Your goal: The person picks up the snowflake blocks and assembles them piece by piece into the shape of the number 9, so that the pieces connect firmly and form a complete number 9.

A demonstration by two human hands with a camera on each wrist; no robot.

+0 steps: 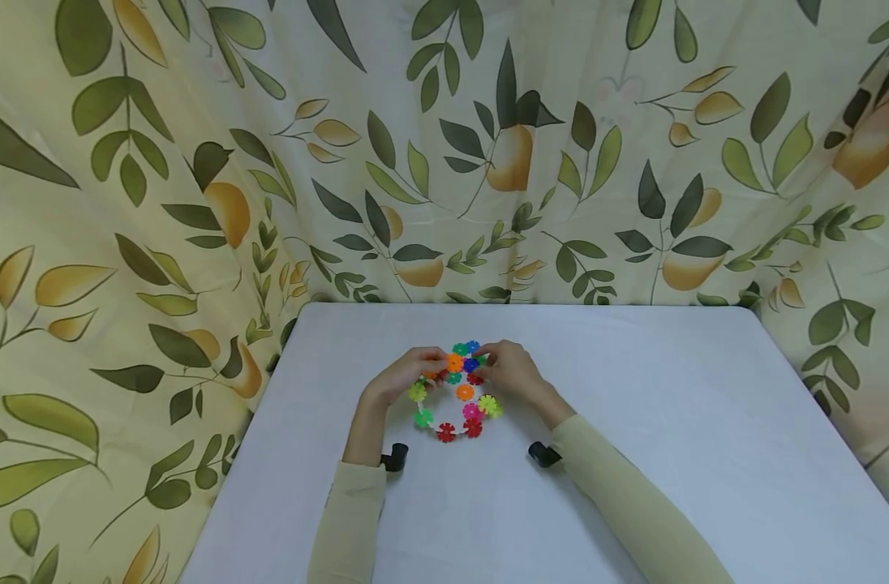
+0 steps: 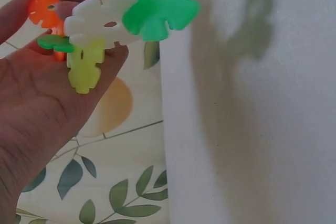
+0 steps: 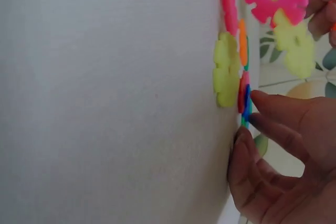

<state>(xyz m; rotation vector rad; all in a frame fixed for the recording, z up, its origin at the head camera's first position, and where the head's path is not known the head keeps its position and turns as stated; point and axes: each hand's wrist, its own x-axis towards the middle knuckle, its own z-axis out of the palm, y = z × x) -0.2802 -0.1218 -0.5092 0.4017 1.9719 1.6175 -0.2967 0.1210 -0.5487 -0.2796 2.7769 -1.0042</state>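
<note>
A ring of linked snowflake discs (image 1: 446,432) in red, green, yellow, white and pink is held up between the hands. My left hand (image 1: 408,375) grips its left side; in the left wrist view an orange disc (image 2: 46,10) sits between thumb and fingers, with a white disc (image 2: 97,24) and a green disc (image 2: 167,1) linked beyond. My right hand (image 1: 516,371) pinches a dark blue disc (image 1: 470,366) at the far side. In the right wrist view, thumb and fingertips meet at this blue disc (image 3: 247,102). Fingers partly cover the discs there.
Loose-looking discs, among them an orange disc (image 1: 465,392) and a light blue disc (image 1: 473,346), lie near the ring on the white table (image 1: 634,487). A leaf-patterned curtain (image 1: 561,203) hangs behind the table. Black wrist cameras (image 1: 397,457) jut out below the hands.
</note>
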